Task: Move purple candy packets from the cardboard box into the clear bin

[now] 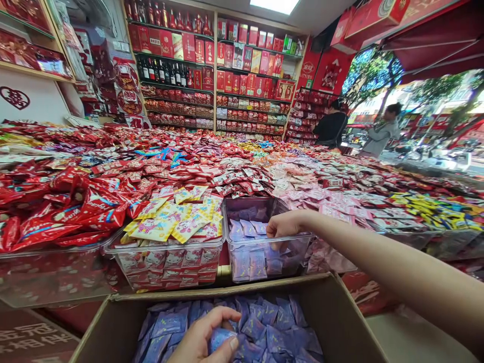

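Little here can be read. On the white wall panel (34, 101) at the far left stands a dark red double-happiness emblem (14, 97). A red carton (26, 338) at the lower left, beside the open cardboard box (333, 312), carries large pale Chinese characters seen upside down, too cut off to make out. A red sign (308, 68) right of the back shelves (215, 75) bears a round logo, illegible. Packet print is too small.
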{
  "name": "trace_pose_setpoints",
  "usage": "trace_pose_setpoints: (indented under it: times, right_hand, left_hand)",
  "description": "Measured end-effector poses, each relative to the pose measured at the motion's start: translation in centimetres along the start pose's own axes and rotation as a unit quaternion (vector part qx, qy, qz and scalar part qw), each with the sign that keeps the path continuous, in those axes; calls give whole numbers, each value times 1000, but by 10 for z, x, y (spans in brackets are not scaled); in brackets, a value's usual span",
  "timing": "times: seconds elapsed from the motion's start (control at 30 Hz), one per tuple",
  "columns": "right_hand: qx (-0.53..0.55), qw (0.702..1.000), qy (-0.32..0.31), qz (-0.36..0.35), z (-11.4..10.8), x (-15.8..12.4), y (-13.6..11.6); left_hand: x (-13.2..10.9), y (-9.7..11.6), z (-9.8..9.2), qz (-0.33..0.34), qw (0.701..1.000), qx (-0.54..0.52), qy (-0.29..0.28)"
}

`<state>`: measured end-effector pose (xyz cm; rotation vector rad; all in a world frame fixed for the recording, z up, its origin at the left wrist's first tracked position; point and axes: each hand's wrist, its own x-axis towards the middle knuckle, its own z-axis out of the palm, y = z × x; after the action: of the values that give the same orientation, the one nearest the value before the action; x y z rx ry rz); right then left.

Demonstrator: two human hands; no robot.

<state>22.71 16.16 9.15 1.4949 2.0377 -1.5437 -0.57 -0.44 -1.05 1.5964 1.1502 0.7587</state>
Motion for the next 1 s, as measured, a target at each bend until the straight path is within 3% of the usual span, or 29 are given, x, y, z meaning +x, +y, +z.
trace_pose_setpoints:
  times: [0.2,0.3,0.43,0.57,0.67,0.73,0.77,0.87,1.0]
  right_hand:
    - [-31,999,-29,24,4,-6,-1]
    - [-61,998,-12,19,5,-8,-4]
    - [-117,991,65,-20,-1,-9,-8]
    - [-160,962,204,-83,1,-31,-22]
    - [-179,906,333,-192,34,-59,-36]
    - [-144,905,307,-257,72,-72,-39]
    - [-113,929,252,-248,93,-73,-37]
    - [-10,951,222,-213,148,-58,-22]
    - [110,927,258,-248,179,-22,1]
  left_hand:
    - [-1,-2,1,-4,999,-48,-9]
    - [-2,0,0,-30,986,-161,-33]
    - [-3,8,-4,-53,942,-328,-48]
    - [-4,19,-7,-36,922,-383,-51]
    - [-5,25,-8,-20,916,-397,-45]
    - [-6,27,-8,-4,915,-401,-46]
    - [-7,27,-8,6,916,-399,-48]
    - [-9,27,-4,38,935,-350,-36]
    - [-12,26,0,62,964,-258,-18]
